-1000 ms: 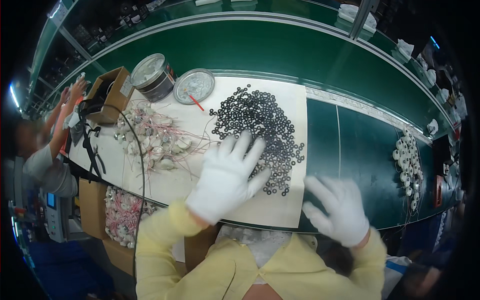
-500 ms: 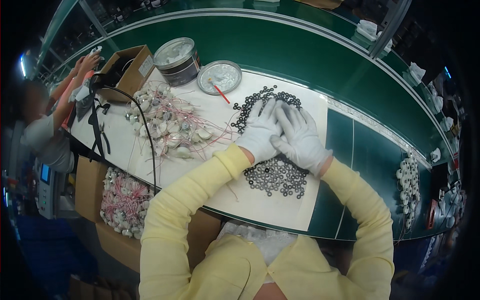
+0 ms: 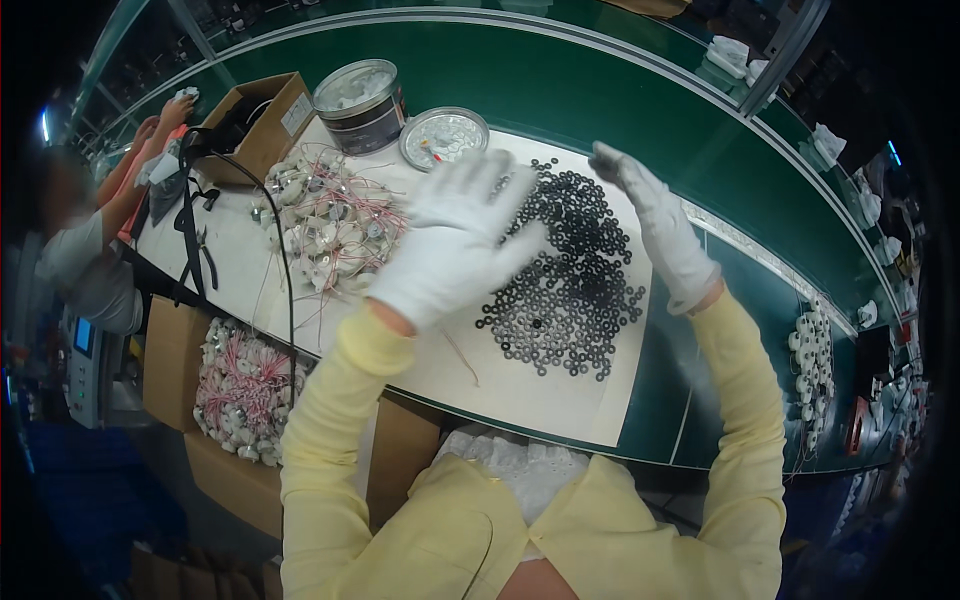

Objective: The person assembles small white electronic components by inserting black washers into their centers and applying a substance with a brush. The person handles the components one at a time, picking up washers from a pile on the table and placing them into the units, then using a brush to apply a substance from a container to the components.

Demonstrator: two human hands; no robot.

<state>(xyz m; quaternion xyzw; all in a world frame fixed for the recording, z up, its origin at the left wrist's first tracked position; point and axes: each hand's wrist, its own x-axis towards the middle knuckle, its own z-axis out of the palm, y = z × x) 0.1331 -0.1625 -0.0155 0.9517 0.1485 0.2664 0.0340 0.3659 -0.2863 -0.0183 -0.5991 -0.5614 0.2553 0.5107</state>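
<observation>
Many small black and grey rings (image 3: 575,235) lie spread on a white board (image 3: 590,410) in front of me. My left hand (image 3: 445,240), in a white glove, is over the left edge of the rings, its fingers spread and blurred by motion. To the right of the rings is my gloved right hand (image 3: 660,225), turned on its side with its fingers stretched out. Neither hand holds anything. Beside my left hand lies a heap of round white parts with thin pink and red wires (image 3: 335,220).
Behind the heap stand an open tin (image 3: 360,115) and a round metal lid (image 3: 445,135) holding whitish paste. A cardboard box (image 3: 285,125) and pliers (image 3: 206,260) are farther left. Lower left, another box holds wired parts (image 3: 245,390). A co-worker (image 3: 90,240) works at far left.
My hands were together on top of the rings; they have moved apart, the left to the left and the right to the right. The dark rings are now uncovered and spread wider.
</observation>
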